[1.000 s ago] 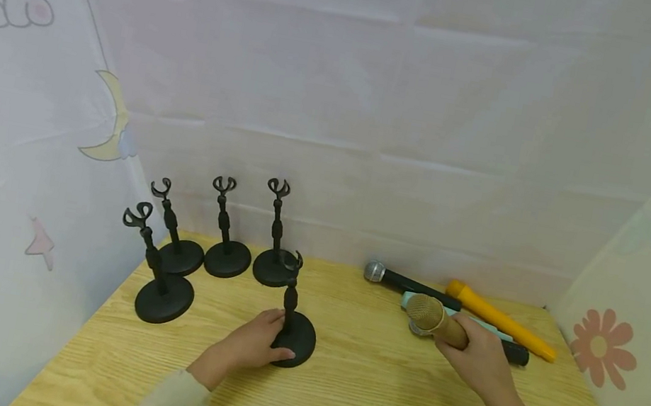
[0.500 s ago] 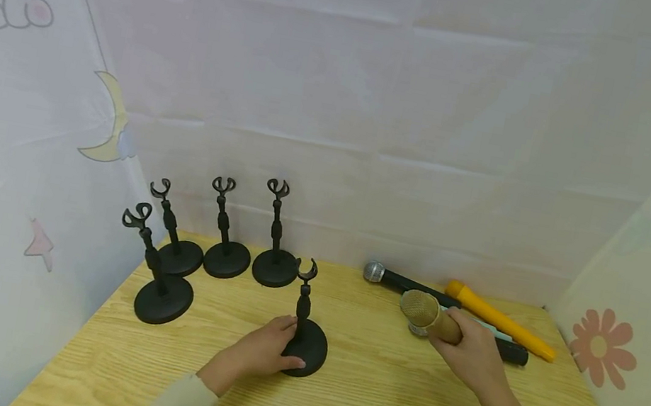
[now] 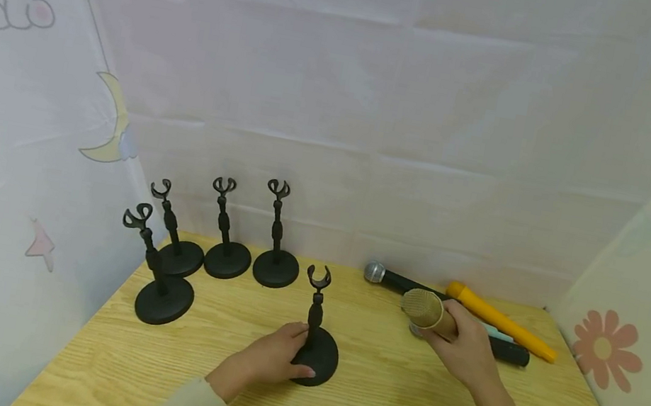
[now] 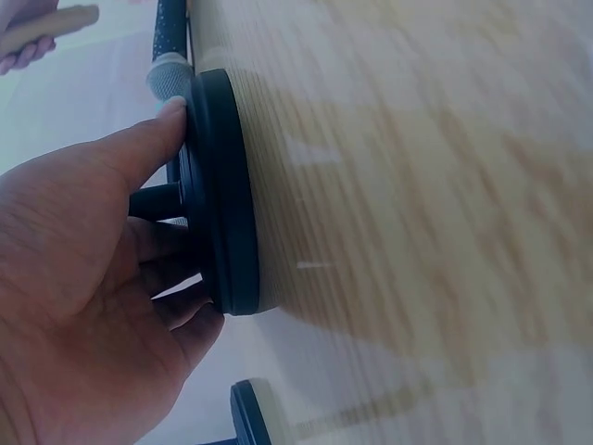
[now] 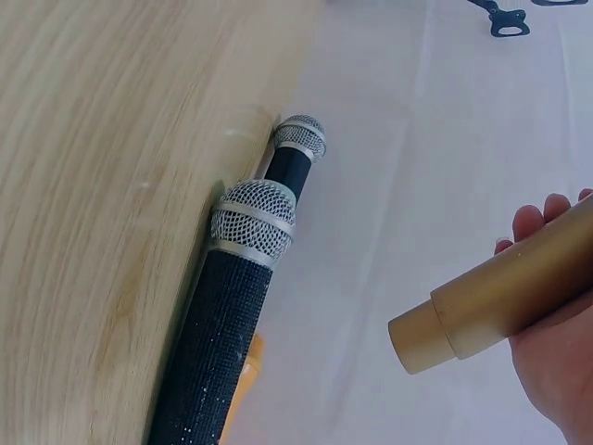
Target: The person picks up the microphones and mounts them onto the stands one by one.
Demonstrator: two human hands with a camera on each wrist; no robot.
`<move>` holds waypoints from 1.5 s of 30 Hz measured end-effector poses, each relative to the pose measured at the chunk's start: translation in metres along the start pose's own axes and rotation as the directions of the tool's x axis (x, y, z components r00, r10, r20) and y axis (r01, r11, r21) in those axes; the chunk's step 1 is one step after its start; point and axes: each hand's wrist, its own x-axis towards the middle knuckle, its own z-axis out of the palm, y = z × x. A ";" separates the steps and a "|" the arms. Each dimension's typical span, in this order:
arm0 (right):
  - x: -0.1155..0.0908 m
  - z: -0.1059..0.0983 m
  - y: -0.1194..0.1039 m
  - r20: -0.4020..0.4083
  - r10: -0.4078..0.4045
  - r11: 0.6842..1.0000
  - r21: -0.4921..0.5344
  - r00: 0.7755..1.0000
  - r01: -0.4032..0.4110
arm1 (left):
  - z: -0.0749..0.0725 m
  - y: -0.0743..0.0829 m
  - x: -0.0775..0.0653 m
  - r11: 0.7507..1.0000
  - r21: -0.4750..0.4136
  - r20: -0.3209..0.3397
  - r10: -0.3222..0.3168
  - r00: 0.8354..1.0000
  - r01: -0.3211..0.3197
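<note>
My left hand [image 3: 269, 357] holds the round base of a black microphone stand [image 3: 322, 355] near the middle of the wooden table. The left wrist view has the thumb on one side of the base [image 4: 222, 195] and the fingers round the other. The stand is upright, its clip at the top unoccupied, and its base seems to rest on the tabletop. Over on the right, my right hand [image 3: 465, 348] grips a gold microphone [image 3: 423, 308] by its handle, raised above the table, mesh head towards the left. The handle's plain end [image 5: 422, 338] shows in the right wrist view.
Several more black stands [image 3: 164, 298] stand at the back left with unoccupied clips. Behind my right hand lie a black microphone [image 3: 409, 284], an orange microphone [image 3: 502, 322], a pale green one [image 3: 500, 333] and a thicker black one [image 3: 510, 352]. Cloth walls [image 3: 382, 97] border the table.
The left hand has moved the stand rightward and slightly nearer to me, turning its clip. The right hand has shifted slightly left with the gold microphone.
</note>
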 end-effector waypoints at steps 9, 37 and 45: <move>0.004 0.004 -0.006 -0.022 -0.045 0.999 0.021 0.999 0.045 | 0.005 0.008 0.003 1.000 0.018 0.011 0.022 1.000 -0.022; 0.015 0.014 -0.023 -0.078 -0.138 0.984 0.105 0.987 0.145 | 0.013 0.029 0.012 0.992 0.041 0.065 0.117 0.991 -0.119; 0.022 0.020 -0.032 -0.082 -0.147 0.979 0.132 0.986 0.157 | 0.012 0.035 0.011 0.991 0.046 0.072 0.122 0.990 -0.126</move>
